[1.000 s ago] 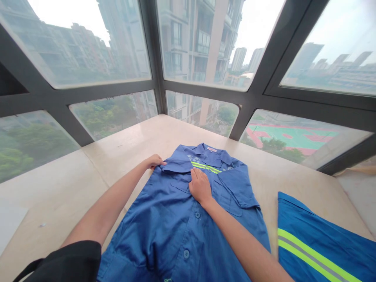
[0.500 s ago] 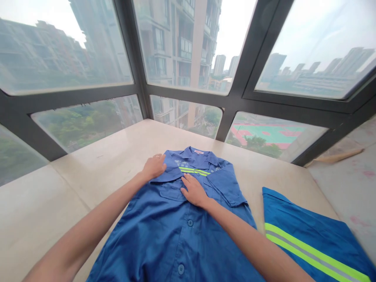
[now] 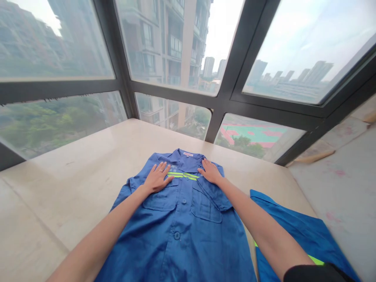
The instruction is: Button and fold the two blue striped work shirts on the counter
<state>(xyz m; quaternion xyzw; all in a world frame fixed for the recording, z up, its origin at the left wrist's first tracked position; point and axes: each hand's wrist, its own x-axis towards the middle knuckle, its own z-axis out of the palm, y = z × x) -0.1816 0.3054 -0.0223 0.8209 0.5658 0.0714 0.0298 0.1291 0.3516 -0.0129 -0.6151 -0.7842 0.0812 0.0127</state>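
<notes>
The blue work shirt (image 3: 182,219) lies face up and buttoned on the pale stone worktop (image 3: 73,172), collar at the far end by the window, hem running off the near edge of view. By the look of it the folding is only at an early stage: the right sleeve seems to be turned in across the chest pocket, while the left sleeve is spread out to the left and the body is at full length, so I judge most of the folding is left. Both hands rest flat and open on the upper chest, gripping nothing. The left hand (image 3: 157,178) presses just left of the yellow reflective stripe (image 3: 182,175), the right hand (image 3: 210,171) just right of it, below the collar. A second blue garment (image 3: 293,231) lies near, to the right of the shirt.
</notes>
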